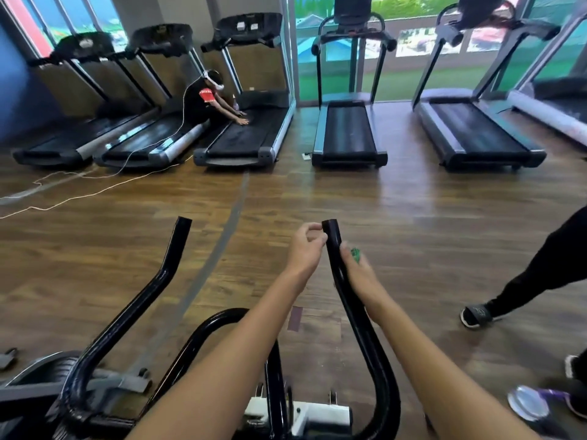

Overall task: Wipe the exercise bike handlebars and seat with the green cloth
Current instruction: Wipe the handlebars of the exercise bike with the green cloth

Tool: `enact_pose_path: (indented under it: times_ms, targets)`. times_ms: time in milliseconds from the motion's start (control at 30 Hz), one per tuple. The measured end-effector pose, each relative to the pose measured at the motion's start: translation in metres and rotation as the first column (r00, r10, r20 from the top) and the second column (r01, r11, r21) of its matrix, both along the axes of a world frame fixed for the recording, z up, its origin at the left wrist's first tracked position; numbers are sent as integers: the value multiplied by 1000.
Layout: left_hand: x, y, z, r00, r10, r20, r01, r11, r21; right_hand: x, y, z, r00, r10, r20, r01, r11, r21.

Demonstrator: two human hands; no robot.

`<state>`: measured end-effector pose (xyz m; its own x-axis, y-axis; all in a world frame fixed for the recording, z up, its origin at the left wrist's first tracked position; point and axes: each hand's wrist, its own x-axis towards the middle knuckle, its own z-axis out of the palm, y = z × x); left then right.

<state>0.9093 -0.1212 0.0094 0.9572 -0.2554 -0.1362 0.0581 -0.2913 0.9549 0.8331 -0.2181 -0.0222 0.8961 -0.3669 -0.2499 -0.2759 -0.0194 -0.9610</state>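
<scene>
The exercise bike's black handlebars fill the lower view: a right bar [352,312] rising to a tip near the centre and a left bar [139,300] further left. My right hand [359,274] presses a small bunched green cloth [355,254] against the right side of the right bar, just below its tip. My left hand [306,246] hovers at the left of the same tip with fingers curled, pinching at the bar's end. The seat is out of view.
A wooden floor lies ahead with a row of treadmills [347,131] by the windows. A person [206,103] crouches on one treadmill at left, a white cable trailing across the floor. Another person's leg and shoe [476,315] stand at right.
</scene>
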Motion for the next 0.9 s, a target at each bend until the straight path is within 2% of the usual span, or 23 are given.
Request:
enact_pose_path:
  times_ms: [100,233,333,433,500,633,800,900]
  targets:
    - [6,-1,-1,1000,9,23,-10,1000,7,44,-9,3,1000,-29,-7,29,999,-35]
    - [7,-8,2,996,26,89,-23,999,-35,72,-11,24,994,-72,83,72,997,0]
    - [7,-13,6,980,4,197,1,1000,-22,60,-15,-11,995,-97,22,94,988,121]
    - [9,-14,3,971,-4,238,1,1000,13,50,-21,-32,999,-15,-42,22,984,175]
    - [10,-12,3,978,-23,208,19,1000,21,63,-20,-14,1000,-17,-3,18,983,184]
    - [17,-9,6,975,-62,212,48,996,71,90,-19,21,989,-32,142,18,995,103]
    - [18,-8,2,979,-57,196,44,997,71,45,-12,0,1000,-22,-22,22,1000,14]
    - [18,-6,2,977,-88,194,75,995,72,-11,-7,-19,990,34,-137,-26,998,58]
